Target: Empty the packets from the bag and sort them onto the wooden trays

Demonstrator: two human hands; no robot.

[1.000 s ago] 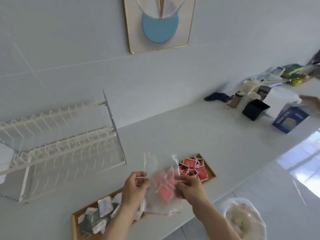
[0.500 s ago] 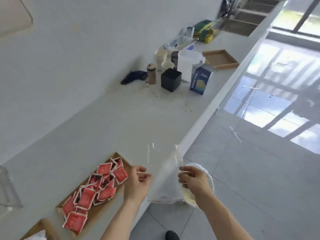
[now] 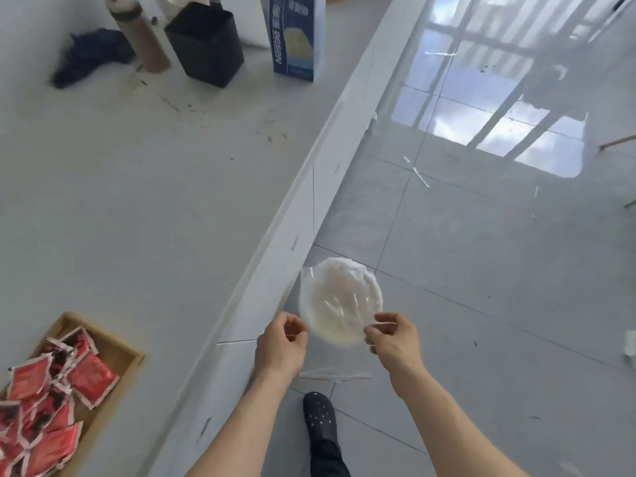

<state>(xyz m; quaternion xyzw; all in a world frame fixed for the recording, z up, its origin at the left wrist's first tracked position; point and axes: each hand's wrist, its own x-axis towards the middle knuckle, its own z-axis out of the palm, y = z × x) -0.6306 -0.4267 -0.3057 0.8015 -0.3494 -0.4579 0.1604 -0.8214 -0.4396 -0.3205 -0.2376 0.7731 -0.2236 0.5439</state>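
Both hands hold a clear, empty-looking plastic bag [image 3: 335, 359] beyond the counter's edge, above the floor. My left hand [image 3: 280, 342] pinches its left side and my right hand [image 3: 392, 339] pinches its right side. The bag's red zip strip hangs at the bottom. A round bin with a white liner [image 3: 377, 287] stands on the floor just beyond the bag. On the counter at lower left a wooden tray [image 3: 115, 347] holds several red packets [image 3: 89, 376].
The white counter's edge [image 3: 309, 173] runs diagonally from top right to bottom middle. At the counter's far end stand a blue carton [image 3: 296, 36], a black square container [image 3: 206, 46], a brown bottle [image 3: 146, 43] and a dark cloth [image 3: 89, 58]. My black shoe [image 3: 318, 418] rests on the glossy tiles.
The view has swung right and down. Both hands carried the bag from above the trays, past the counter's edge, to just over the floor bin.
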